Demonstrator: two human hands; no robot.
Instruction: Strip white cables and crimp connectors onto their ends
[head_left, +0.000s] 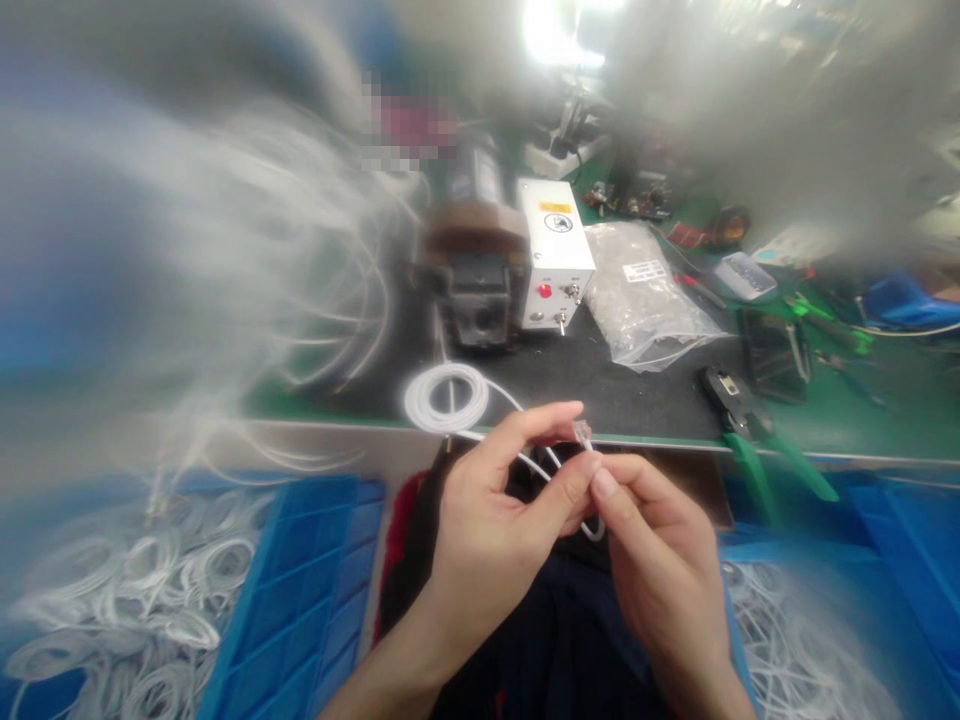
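Observation:
Between my hands is the end of a white cable [531, 463], tipped with a clear plastic plug [581, 430] that points up. My left hand [499, 510] pinches the cable just below the plug, its index finger stretched out behind the plug. Beside it, the thumb and fingers of my right hand [660, 545] are closed on the same cable. The rest of the cable runs back to a round coil [447, 398] at the bench's front edge. A crimping tool [739, 415] with green handles lies to the right.
A dark machine [476, 290] stands behind the coil, joined by a white switch box [553, 255]. Right of it lies a clear bag of plugs [649, 295]. Blue crates [307, 580] with white cables flank my lap. Loose cables spread at left.

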